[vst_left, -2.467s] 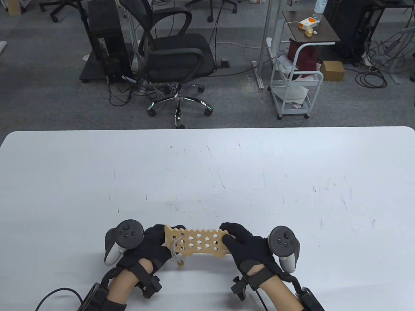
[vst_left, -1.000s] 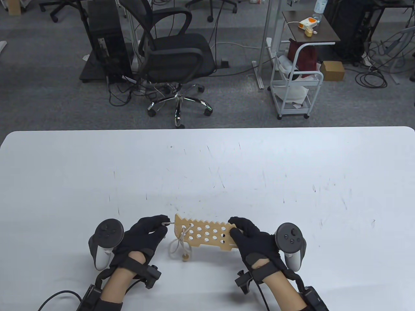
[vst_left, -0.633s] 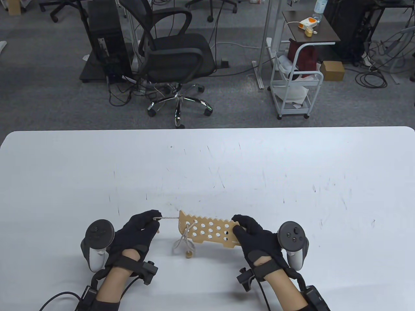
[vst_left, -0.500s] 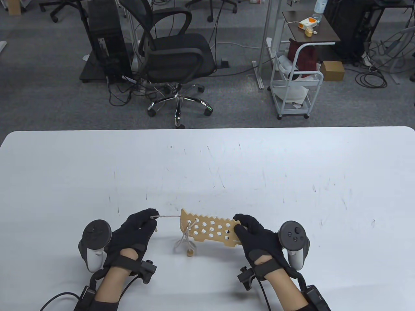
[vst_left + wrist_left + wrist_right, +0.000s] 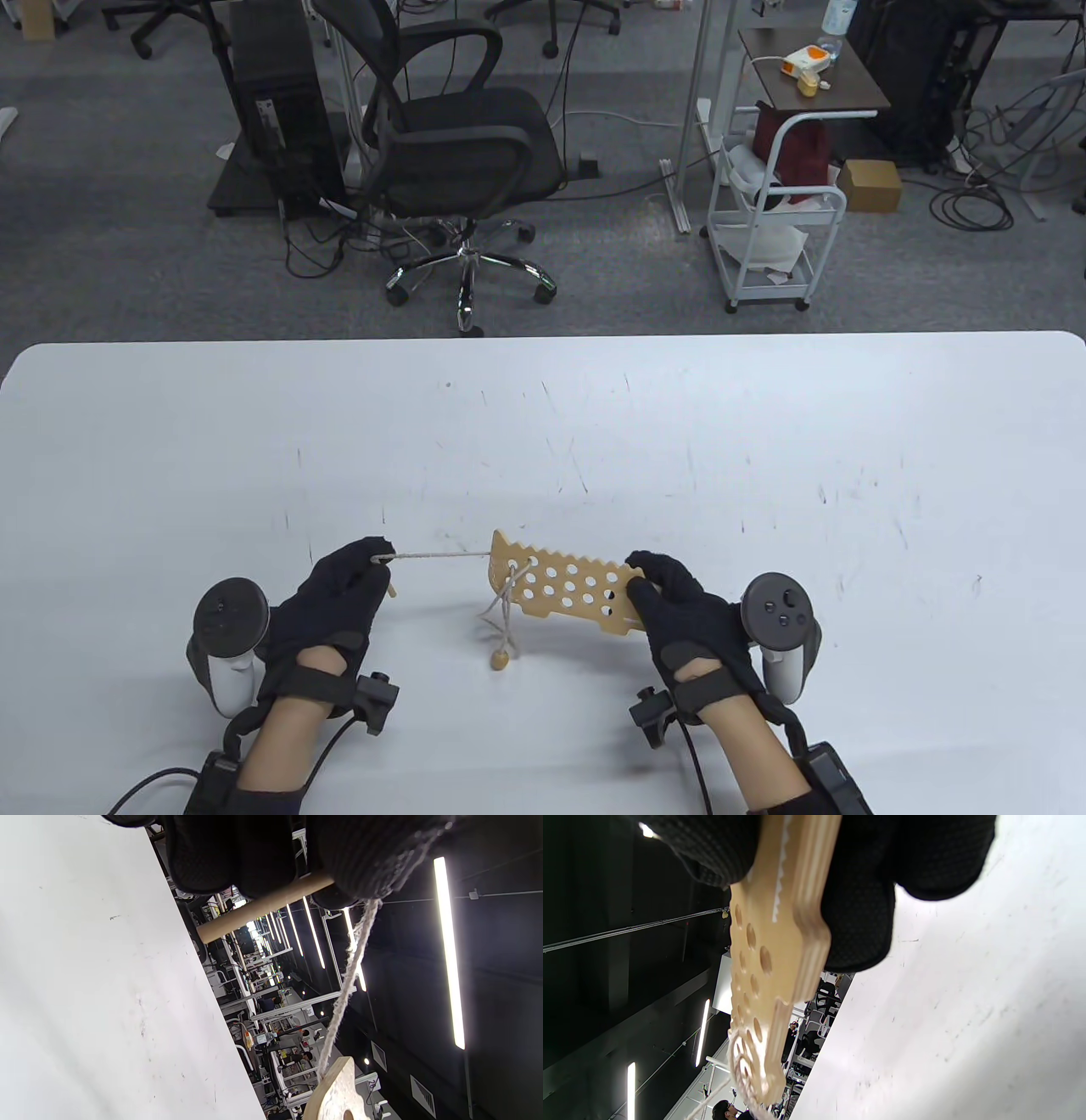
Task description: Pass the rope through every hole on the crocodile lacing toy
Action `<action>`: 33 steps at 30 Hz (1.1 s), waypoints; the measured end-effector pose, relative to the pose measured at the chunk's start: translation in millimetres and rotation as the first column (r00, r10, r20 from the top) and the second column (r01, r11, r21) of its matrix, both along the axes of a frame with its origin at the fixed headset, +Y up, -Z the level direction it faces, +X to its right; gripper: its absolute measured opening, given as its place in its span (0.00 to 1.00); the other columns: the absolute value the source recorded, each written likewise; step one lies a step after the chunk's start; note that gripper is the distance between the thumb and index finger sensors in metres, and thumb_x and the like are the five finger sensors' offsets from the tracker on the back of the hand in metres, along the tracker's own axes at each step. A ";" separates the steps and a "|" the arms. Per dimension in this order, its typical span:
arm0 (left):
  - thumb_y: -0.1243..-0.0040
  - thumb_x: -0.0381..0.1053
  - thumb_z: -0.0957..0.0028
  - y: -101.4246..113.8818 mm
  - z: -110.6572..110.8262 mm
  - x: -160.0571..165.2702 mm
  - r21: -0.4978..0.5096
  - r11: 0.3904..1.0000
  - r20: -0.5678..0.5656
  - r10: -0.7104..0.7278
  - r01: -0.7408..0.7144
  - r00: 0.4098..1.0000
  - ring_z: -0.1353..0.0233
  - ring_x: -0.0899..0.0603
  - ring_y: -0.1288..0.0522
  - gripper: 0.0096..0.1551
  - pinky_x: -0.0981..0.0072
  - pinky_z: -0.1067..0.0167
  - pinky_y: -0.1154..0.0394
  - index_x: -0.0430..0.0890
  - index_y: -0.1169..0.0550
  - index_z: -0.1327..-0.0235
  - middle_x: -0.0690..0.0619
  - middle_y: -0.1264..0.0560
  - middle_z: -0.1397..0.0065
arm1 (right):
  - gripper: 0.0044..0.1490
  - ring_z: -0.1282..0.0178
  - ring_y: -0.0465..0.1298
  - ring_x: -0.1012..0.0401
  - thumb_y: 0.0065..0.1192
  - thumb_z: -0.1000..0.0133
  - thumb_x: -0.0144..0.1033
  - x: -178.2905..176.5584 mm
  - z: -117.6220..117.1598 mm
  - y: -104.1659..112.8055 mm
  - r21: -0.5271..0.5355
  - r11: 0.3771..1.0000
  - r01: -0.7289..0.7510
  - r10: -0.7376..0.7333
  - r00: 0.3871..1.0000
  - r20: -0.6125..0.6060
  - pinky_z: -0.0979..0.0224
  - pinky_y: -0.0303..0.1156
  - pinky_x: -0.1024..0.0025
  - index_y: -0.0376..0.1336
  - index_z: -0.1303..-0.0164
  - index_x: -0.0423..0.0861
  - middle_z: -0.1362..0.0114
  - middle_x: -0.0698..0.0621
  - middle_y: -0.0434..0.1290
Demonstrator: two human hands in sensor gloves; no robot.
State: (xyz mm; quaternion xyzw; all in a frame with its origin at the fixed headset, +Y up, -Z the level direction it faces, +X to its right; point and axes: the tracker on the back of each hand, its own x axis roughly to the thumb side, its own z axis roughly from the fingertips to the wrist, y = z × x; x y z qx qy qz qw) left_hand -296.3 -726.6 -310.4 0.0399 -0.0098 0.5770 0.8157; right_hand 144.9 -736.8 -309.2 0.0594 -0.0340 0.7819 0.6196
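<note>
The wooden crocodile lacing board (image 5: 564, 588) with several holes is held above the white table (image 5: 543, 441) near its front edge. My right hand (image 5: 679, 607) grips the board's right end; the right wrist view shows the board (image 5: 772, 955) edge-on between the fingers. My left hand (image 5: 344, 590) pinches the rope's wooden needle (image 5: 263, 906) and holds the pale rope (image 5: 437, 556) taut, running from the fingers to the board's left end (image 5: 339, 1090). Rope loops (image 5: 501, 607) hang from the left holes, with a wooden bead (image 5: 499, 660) dangling below.
An office chair (image 5: 458, 153) and a white cart (image 5: 772, 221) stand on the floor beyond the table's far edge. The table surface shows only faint scuff marks.
My left hand has moved left and away from the board, drawing the rope out taut. The board and my right hand shifted slightly right and farther from me. The hanging loops have shortened.
</note>
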 end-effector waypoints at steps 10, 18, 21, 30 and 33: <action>0.34 0.59 0.52 3.7 1.2 -9.9 0.019 0.999 -0.038 0.044 -0.043 0.998 0.29 0.40 0.28 0.25 0.38 0.25 0.42 0.66 0.21 0.39 0.54 0.26 0.32 | 0.30 0.52 0.85 0.51 0.61 0.46 0.40 7.4 -3.9 -2.3 -0.014 1.000 0.007 -0.007 1.000 0.031 0.44 0.74 0.52 0.63 0.36 0.41 0.44 0.47 0.79; 0.35 0.59 0.52 6.5 2.4 -18.9 0.039 0.996 -0.070 0.088 -0.086 0.994 0.29 0.40 0.28 0.25 0.38 0.25 0.42 0.66 0.21 0.39 0.54 0.26 0.32 | 0.30 0.52 0.85 0.51 0.61 0.46 0.40 15.0 -7.3 -4.9 -0.026 1.000 0.012 -0.010 0.998 0.069 0.44 0.74 0.52 0.63 0.36 0.41 0.44 0.47 0.79; 0.35 0.59 0.52 7.2 2.8 -21.5 0.045 0.994 -0.079 0.102 -0.099 0.992 0.29 0.40 0.28 0.25 0.38 0.25 0.41 0.66 0.21 0.39 0.54 0.26 0.32 | 0.30 0.52 0.85 0.51 0.61 0.46 0.40 18.5 -8.9 -6.2 -0.032 0.999 0.015 -0.012 0.996 0.086 0.44 0.74 0.52 0.63 0.36 0.41 0.44 0.47 0.79; 0.35 0.60 0.52 9.1 3.9 -27.8 0.058 0.990 -0.099 0.135 -0.129 0.986 0.29 0.40 0.28 0.25 0.39 0.25 0.41 0.66 0.21 0.38 0.54 0.26 0.32 | 0.30 0.52 0.85 0.51 0.61 0.46 0.40 29.5 -12.7 -9.1 -0.048 0.998 0.030 -0.023 0.989 0.145 0.44 0.74 0.52 0.63 0.36 0.41 0.44 0.46 0.79; 0.35 0.60 0.52 10.1 4.5 -30.2 0.064 0.988 -0.106 0.145 -0.138 0.984 0.29 0.40 0.28 0.25 0.39 0.25 0.41 0.66 0.21 0.38 0.54 0.26 0.32 | 0.30 0.52 0.84 0.51 0.61 0.46 0.40 32.8 -13.6 -10.2 -0.054 0.998 0.036 -0.027 0.987 0.160 0.44 0.74 0.52 0.63 0.36 0.41 0.44 0.47 0.79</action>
